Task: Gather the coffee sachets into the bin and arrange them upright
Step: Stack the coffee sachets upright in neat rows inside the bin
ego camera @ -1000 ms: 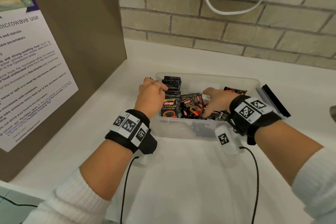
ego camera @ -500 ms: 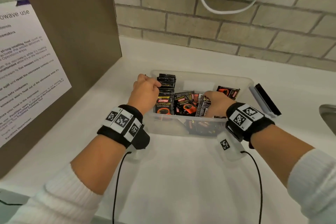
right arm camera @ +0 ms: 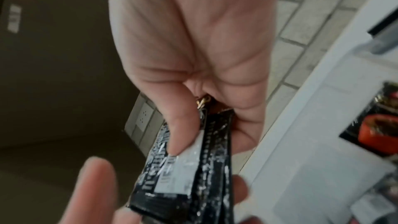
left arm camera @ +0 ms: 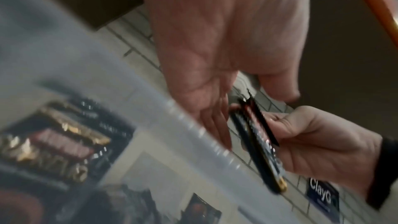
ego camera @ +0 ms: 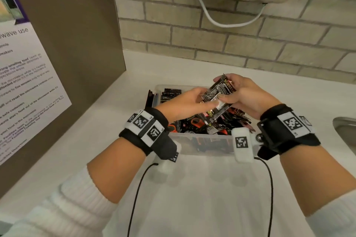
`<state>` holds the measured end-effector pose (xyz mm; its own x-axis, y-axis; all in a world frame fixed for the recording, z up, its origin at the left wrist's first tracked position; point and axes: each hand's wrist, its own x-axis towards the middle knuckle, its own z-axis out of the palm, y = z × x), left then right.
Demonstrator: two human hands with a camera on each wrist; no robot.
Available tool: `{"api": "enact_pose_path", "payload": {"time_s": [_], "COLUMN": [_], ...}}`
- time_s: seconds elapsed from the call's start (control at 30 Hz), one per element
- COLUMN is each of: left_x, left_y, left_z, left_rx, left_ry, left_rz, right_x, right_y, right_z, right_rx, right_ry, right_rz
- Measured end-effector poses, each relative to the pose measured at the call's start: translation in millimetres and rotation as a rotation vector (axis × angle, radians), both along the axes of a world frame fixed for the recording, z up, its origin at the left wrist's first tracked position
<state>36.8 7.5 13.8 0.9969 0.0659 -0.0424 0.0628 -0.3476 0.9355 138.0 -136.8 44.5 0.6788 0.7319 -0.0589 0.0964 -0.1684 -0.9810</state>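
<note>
Brick wall is backing a white counter (ego camera: 192, 188), where a clear plastic bin (ego camera: 204, 143) is sitting at 12 o'clock from the person. Above it, the right hand (ego camera: 244, 98) is pinching a few black coffee sachets (ego camera: 219, 92) between thumb and curled fingers; their count is blurring together. The left hand (ego camera: 185, 105), fingers straight, is touching their lower edge. Loose sachets (ego camera: 200, 123) are lying jumbled inside, partly hiding behind both wrists, while an upright row (ego camera: 170, 93) is standing at 10 o'clock.

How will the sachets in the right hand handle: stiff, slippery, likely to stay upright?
Probably thin and light: the right hand pinches a few sachets edge-on. The glossy foil suggests they may slide against each other. Likely to flop unsupported: loose ones lie jumbled in the bin, while the upright row stands packed together.
</note>
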Motion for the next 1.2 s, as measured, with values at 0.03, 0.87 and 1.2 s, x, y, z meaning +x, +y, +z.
{"api": "enact_pose_path", "payload": {"time_s": [0.03, 0.87, 1.2], "left_x": [0, -9, -6], "left_y": [-1, 16, 20], "left_z": [-2, -30, -32], "left_rx": [-0.120, -0.593, -0.595], "left_ry": [0.043, -0.019, -0.137], "left_rz": [-0.060, 0.275, 0.432], "right_x": [-2, -22, -31], "right_y": [1, 36, 43], "right_z": [-1, -56, -67], "right_rx": [0.059, 0.492, 0.308], "right_ry": [0.054, 0.429, 0.178], "right_rz": [-0.003, -0.149, -0.370]}}
